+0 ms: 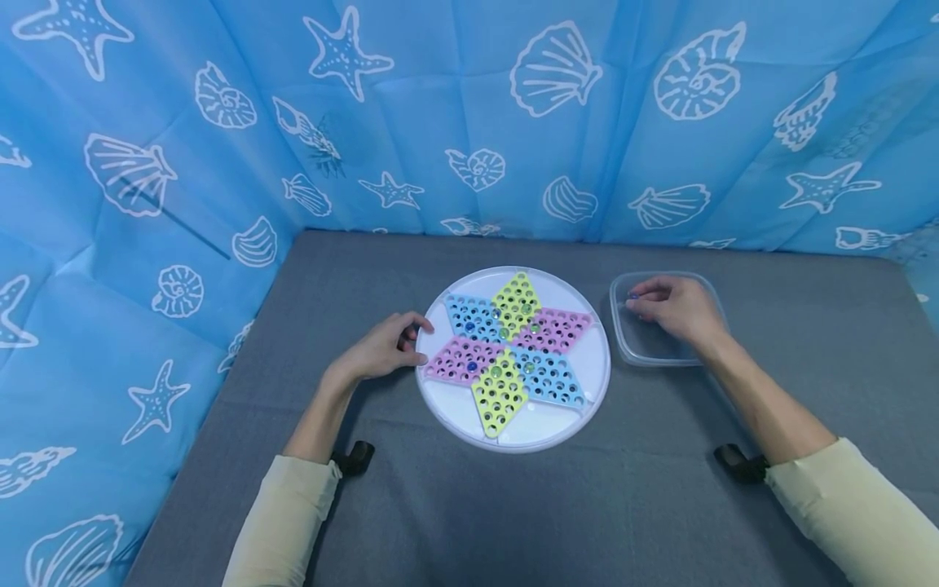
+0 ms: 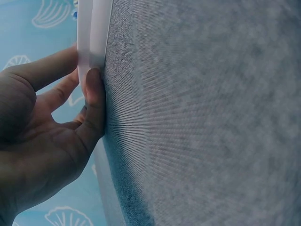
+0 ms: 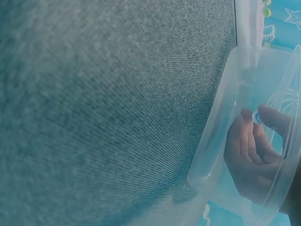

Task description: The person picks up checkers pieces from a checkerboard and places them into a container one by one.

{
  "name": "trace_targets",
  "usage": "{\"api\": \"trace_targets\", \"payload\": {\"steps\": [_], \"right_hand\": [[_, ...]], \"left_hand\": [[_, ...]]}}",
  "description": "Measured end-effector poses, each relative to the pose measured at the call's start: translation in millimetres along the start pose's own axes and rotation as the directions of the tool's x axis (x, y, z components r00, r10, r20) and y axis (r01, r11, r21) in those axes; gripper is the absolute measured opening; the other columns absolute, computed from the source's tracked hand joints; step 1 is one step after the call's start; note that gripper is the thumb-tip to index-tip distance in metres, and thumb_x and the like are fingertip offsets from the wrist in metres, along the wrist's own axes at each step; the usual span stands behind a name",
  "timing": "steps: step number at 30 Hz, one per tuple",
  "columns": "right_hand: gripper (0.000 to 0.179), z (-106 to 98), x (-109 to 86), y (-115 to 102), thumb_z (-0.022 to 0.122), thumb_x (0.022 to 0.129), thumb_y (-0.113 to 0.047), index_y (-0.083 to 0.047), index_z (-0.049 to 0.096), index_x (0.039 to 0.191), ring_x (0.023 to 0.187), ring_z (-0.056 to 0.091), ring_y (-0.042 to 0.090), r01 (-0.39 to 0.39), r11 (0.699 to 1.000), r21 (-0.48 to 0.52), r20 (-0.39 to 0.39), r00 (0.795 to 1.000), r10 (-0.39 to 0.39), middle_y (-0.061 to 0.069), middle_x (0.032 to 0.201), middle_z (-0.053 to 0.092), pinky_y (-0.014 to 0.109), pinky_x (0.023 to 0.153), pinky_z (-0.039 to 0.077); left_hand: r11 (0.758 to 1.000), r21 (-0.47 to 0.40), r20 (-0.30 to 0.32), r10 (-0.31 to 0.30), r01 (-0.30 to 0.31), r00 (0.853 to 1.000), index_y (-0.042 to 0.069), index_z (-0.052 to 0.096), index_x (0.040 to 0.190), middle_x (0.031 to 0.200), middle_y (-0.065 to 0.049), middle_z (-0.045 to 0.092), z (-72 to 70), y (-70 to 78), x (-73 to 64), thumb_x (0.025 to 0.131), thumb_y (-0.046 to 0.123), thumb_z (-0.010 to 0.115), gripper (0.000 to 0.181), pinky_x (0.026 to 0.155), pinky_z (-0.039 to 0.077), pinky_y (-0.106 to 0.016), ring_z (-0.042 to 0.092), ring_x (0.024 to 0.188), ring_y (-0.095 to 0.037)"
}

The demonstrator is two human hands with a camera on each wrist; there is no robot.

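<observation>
A round white Chinese checkers board (image 1: 433, 399) with a yellow, pink and blue star of holes lies on the table. Several green and blue marbles sit in its holes, among them a green marble (image 1: 496, 371) and a blue marble (image 1: 472, 367). My left hand (image 1: 377, 346) holds the board's left rim, thumb and fingers bent against the edge (image 2: 96, 35). My right hand (image 1: 678, 306) is inside a clear plastic container (image 1: 623, 352) right of the board. Between thumb and fingertips it pinches a small marble (image 3: 257, 117), clear with some blue.
Grey cloth (image 1: 455, 514) covers the table. A blue curtain (image 1: 425, 122) with white shell and starfish prints hangs behind and at the left. Dark wrist devices (image 1: 355, 459) show below both hands.
</observation>
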State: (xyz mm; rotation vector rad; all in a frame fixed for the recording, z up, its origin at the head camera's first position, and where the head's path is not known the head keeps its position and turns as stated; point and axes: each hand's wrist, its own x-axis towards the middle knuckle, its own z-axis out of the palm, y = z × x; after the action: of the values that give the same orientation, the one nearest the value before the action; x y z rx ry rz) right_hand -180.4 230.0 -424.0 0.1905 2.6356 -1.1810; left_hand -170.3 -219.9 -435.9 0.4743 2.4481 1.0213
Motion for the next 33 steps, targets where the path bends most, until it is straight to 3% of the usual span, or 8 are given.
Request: {"api": "trace_targets", "payload": {"steps": [10, 19, 33], "right_hand": [[0.041, 1.5, 5.7, 5.8, 0.067, 0.095, -0.027, -0.002, 0.061, 0.126, 0.098, 0.059, 0.030, -0.006, 1.000, -0.003, 0.048, 0.999, 0.006, 0.020, 0.115, 0.064, 0.035, 0.076, 0.045], [0.045, 0.8, 9.1, 6.5, 0.069, 0.093, -0.032, -0.001, 0.064, 0.125, 0.107, 0.054, 0.036, 0.019, 0.997, -0.079, 0.090, 0.996, -0.012, 0.023, 0.120, 0.062, 0.047, 0.086, 0.041], [0.039, 5.4, 11.4, 2.1, 0.071, 0.091, -0.023, -0.001, 0.065, 0.123, 0.092, 0.055, 0.029, 0.009, 0.988, -0.153, 0.119, 0.993, 0.009, 0.017, 0.105, 0.063, 0.039, 0.075, 0.041]], "left_hand": [[1.000, -0.005, 0.003, -0.020, 0.020, 1.000, 0.008, 0.056, 0.127, 0.105, -0.012, 0.044, 1.0, 1.0, 0.0, 0.089, 0.009, 0.074, 0.043, 0.076, 0.042, -0.035, 0.050, 0.084, -0.021], [1.000, 0.011, -0.004, -0.008, 0.008, 1.000, 0.007, 0.056, 0.128, 0.105, -0.012, 0.044, 1.1, 0.2, -0.2, 0.089, 0.009, 0.073, 0.042, 0.077, 0.041, -0.035, 0.050, 0.084, -0.020], [0.998, 0.023, -0.020, 0.056, -0.055, 0.998, 0.004, 0.055, 0.127, 0.103, -0.012, 0.044, 1.8, -2.2, -1.6, 0.090, 0.008, 0.072, 0.042, 0.076, 0.041, -0.034, 0.050, 0.083, -0.020]]}}
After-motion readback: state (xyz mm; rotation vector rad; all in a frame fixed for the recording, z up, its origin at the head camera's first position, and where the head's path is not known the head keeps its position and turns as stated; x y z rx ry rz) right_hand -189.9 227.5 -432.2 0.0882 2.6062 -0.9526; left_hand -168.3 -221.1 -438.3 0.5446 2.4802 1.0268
